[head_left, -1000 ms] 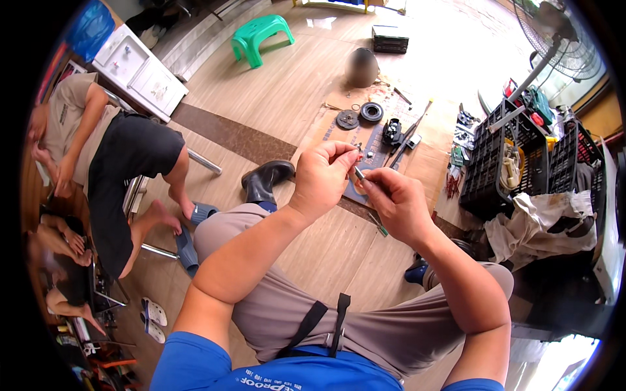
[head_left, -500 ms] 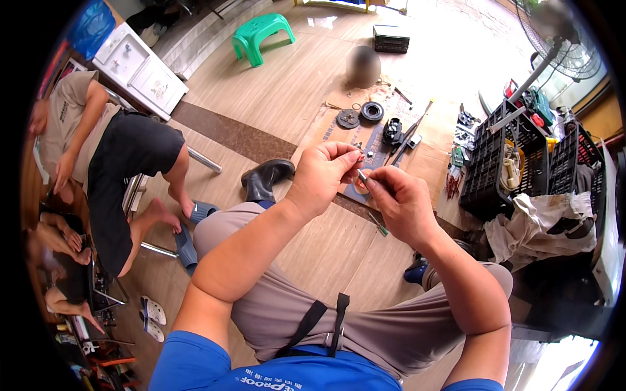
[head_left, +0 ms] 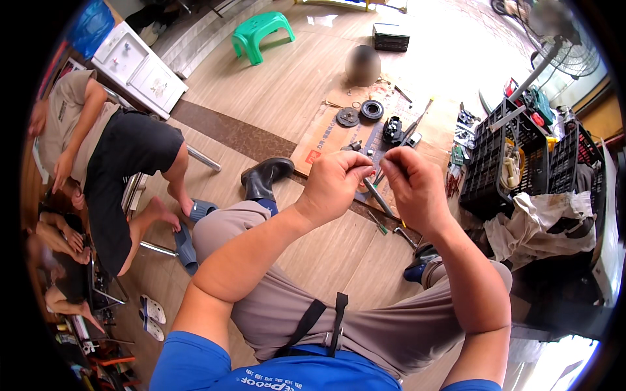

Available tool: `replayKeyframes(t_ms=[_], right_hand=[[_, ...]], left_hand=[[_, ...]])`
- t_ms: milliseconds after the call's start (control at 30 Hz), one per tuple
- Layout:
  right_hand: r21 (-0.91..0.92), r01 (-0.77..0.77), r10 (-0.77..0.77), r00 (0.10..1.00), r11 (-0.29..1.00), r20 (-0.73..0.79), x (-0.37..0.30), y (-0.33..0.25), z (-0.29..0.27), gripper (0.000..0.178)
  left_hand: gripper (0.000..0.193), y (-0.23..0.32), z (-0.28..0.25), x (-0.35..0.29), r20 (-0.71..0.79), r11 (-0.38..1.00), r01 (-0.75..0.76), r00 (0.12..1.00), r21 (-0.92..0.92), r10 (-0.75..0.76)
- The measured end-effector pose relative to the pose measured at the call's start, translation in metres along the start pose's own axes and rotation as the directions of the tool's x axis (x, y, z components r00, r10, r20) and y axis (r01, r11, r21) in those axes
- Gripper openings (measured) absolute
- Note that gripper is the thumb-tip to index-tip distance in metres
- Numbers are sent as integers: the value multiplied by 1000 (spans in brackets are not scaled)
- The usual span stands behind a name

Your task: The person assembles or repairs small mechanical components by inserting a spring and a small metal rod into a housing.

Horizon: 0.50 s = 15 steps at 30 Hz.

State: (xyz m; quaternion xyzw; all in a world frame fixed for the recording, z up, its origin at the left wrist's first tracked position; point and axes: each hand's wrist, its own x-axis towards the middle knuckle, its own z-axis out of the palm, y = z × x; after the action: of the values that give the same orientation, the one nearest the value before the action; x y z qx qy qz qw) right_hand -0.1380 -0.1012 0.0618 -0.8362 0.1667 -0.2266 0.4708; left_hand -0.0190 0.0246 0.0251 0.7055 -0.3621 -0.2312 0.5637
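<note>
My left hand [head_left: 331, 187] is raised over the near edge of the cardboard, thumb and forefinger pinched together. A tiny reddish bit shows at its fingertips, too small to name. From just beneath them a thin grey rod [head_left: 379, 197] slants down toward my right palm; whether it is held or lies behind the hands I cannot tell. My right hand [head_left: 415, 188] is close by on the right, apart from the left, its thumb and fingers pinched. What it holds, if anything, is hidden.
On the cardboard [head_left: 326, 140] lie a black ring [head_left: 372, 110], a dark disc [head_left: 347, 117], a black housing [head_left: 392, 130] and tools. Black crates [head_left: 486, 163] stand right. A screwdriver [head_left: 379, 225] lies on the floor. A seated person [head_left: 130, 156] is left; a green stool [head_left: 263, 34] stands beyond.
My right hand has drawn up and to the right, off the small metal piece at the left fingertips. My left hand has shifted slightly right and down. The grey rod now shows between them.
</note>
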Motion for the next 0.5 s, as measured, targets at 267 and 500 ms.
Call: replayKeyframes(t_ms=[267,500], right_hand=[[30,-128,128,992,991,7,18,55,-4,14],[406,-396,332,917,824,219,-3,52,17,15]], left_hand=[[10,9,-5,-1,183,987,58,983,-148,-31],[12,10,-10,5,111,819,208,978,-535,-176]])
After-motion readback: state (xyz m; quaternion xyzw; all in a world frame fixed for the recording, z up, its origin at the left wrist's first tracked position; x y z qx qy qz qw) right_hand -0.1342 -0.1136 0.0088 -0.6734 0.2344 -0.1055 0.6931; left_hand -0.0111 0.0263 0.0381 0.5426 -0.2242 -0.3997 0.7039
